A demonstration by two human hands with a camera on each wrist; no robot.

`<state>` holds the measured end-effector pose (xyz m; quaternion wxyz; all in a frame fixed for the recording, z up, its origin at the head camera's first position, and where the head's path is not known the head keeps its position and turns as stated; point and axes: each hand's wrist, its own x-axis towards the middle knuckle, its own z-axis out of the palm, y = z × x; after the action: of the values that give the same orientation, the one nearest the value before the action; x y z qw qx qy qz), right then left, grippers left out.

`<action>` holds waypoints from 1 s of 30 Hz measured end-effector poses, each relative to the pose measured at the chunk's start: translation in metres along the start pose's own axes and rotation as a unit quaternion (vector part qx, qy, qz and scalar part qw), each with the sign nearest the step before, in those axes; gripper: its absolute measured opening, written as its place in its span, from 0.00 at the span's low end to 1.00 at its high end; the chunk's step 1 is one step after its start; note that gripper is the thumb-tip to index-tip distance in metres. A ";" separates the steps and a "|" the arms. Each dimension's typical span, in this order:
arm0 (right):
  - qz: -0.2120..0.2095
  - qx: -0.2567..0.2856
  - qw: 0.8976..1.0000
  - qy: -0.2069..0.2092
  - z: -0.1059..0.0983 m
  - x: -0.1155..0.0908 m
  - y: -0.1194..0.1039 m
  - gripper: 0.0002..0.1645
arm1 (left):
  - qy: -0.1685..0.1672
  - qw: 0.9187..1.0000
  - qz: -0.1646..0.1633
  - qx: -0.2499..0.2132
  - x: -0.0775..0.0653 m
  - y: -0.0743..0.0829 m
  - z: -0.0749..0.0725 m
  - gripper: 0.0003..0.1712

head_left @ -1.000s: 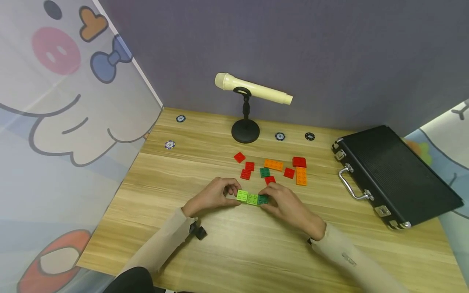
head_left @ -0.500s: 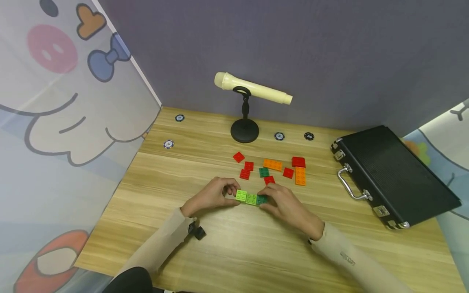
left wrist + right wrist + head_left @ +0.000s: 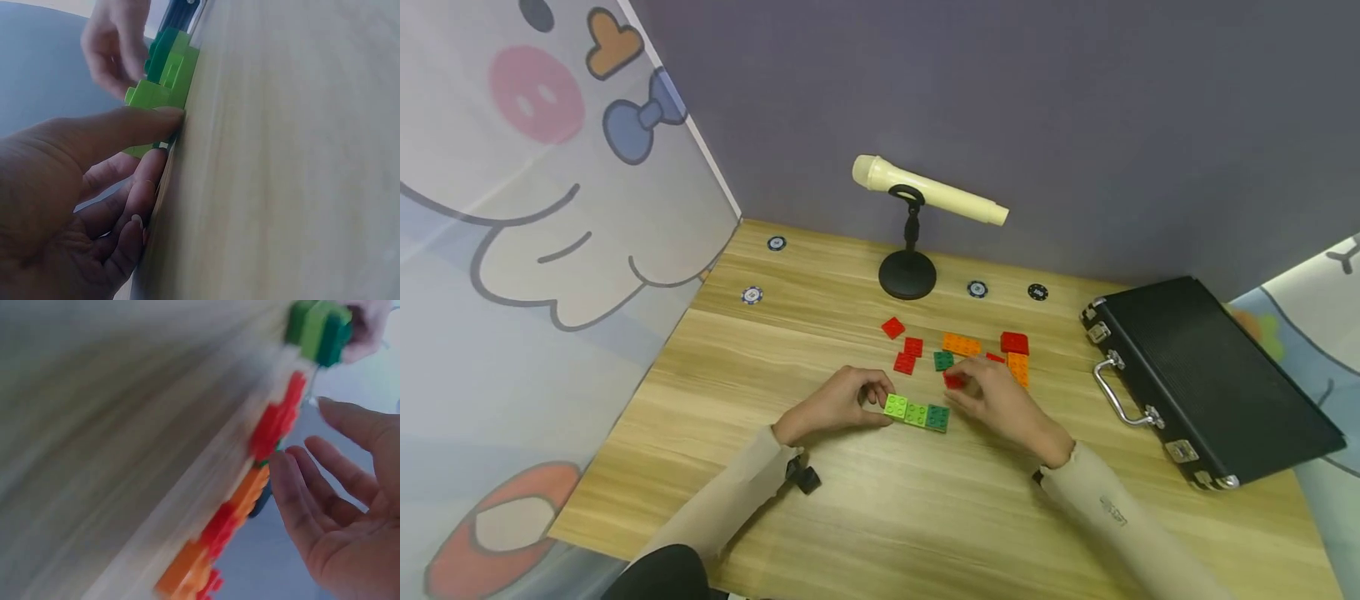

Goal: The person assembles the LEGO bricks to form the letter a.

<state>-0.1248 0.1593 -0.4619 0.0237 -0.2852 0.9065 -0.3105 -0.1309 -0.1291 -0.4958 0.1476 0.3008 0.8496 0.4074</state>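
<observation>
My left hand pinches the left end of a short row of building bricks between thumb and fingers. Light green bricks form its left and middle, and a dark green brick sits at its right end. In the left wrist view the thumb lies against the light green brick, close to the tabletop. My right hand is over a red brick, thumb and fingers on either side. The right wrist view, somewhat blurred, shows these fingers spread apart with nothing held between them.
Several red bricks, orange bricks and a dark green brick lie beyond my hands. A microphone on a black stand stands at the back. Poker chips lie around it. A black case occupies the right side.
My right hand has let go of the dark green brick at the row's right end and moved up and right to the red brick. My left hand keeps its grip.
</observation>
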 end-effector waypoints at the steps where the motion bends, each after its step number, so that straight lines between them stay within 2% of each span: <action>1: 0.000 -0.010 1.000 0.006 0.000 0.001 0.004 0.16 | -0.002 1.000 0.000 0.000 0.000 0.000 0.000 0.20; 7: 0.011 -0.059 0.998 -0.014 0.001 0.001 0.014 0.18 | -0.008 1.000 -0.003 0.000 -0.001 0.000 0.002 0.20; 19: 0.033 -0.061 0.997 -0.028 -0.003 -0.004 0.015 0.16 | 0.006 1.000 -0.003 0.009 0.000 0.000 0.002 0.19; 25: 0.019 -0.011 1.000 -0.001 -0.004 -0.013 -0.004 0.15 | 0.005 1.000 -0.008 0.013 0.001 -0.002 0.002 0.19; 27: 0.001 0.005 1.000 0.006 -0.003 -0.016 -0.013 0.15 | 0.006 1.000 -0.008 0.011 0.001 -0.002 0.002 0.19; 30: -0.028 -0.002 1.000 0.010 0.000 -0.021 -0.023 0.16 | 0.006 1.000 -0.007 0.010 0.001 -0.002 0.002 0.19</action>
<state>-0.0956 0.1557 -0.4508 0.0058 -0.3075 0.8989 -0.3120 -0.1316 -0.1281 -0.4986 0.1423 0.2935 0.8567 0.3995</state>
